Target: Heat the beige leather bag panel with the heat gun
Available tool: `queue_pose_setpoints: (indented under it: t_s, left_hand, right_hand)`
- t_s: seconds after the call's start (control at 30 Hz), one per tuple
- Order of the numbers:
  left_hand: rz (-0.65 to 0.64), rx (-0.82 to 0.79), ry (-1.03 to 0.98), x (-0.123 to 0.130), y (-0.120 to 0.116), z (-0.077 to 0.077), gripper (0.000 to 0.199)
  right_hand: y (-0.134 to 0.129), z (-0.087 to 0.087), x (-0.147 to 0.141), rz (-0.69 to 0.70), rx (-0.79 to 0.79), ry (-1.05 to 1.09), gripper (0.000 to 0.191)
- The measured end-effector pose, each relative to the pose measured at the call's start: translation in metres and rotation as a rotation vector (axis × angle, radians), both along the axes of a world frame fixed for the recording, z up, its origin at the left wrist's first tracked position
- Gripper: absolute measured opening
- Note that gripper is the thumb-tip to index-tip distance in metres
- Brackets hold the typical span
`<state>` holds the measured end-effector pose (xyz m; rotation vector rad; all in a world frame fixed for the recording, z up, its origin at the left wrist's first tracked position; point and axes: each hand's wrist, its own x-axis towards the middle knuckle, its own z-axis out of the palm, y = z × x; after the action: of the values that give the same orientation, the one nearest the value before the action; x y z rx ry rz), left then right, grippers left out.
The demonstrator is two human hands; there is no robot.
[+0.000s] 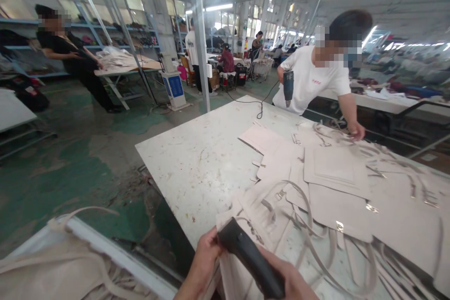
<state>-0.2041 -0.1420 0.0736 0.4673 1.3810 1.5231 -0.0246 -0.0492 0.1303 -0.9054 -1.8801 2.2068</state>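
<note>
My right hand [291, 276] is wrapped round the handle of a black heat gun [251, 255], whose nozzle I cannot see. It is above the near edge of the table, over a beige bag piece [242, 211] with straps and small metal fittings. My left hand [204, 260] grips the edge of that beige piece, close beside the rear of the heat gun; its fingertips are partly hidden. To the right, more flat beige bag panels [333, 168] lie overlapping, with loose straps [316, 248] and a gold clasp [339, 227].
A co-worker in a white shirt [309, 72] stands across the white table [197, 154], holding another heat gun [288, 86] and reaching among the straps. At lower left, a bin [94, 239] holds beige pieces. A metal post [201, 33] rises behind the table.
</note>
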Motion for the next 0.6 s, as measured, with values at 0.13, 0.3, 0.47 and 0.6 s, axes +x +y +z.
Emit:
queue_pose_setpoints:
  t_s: [0.13, 0.3, 0.47, 0.6]
  left_hand:
    - [-0.101, 0.024, -0.197, 0.020, -0.002, 0.002, 0.031]
    - [-0.084, 0.087, -0.274, 0.024, -0.001, 0.011, 0.041]
    - [-0.159, 0.086, -0.258, 0.020, 0.002, 0.017, 0.044]
    - [-0.260, 0.041, -0.145, 0.016, 0.005, 0.016, 0.039]
  right_hand:
    - [0.006, 0.007, -0.007, -0.092, -0.106, -0.003, 0.074]
    - [0.013, 0.012, 0.016, -0.159, -0.097, 0.010, 0.072]
    - [0.007, 0.007, 0.042, -0.132, -0.024, -0.012, 0.074]
    - [0.003, 0.015, 0.036, -0.084, 0.022, 0.018, 0.076]
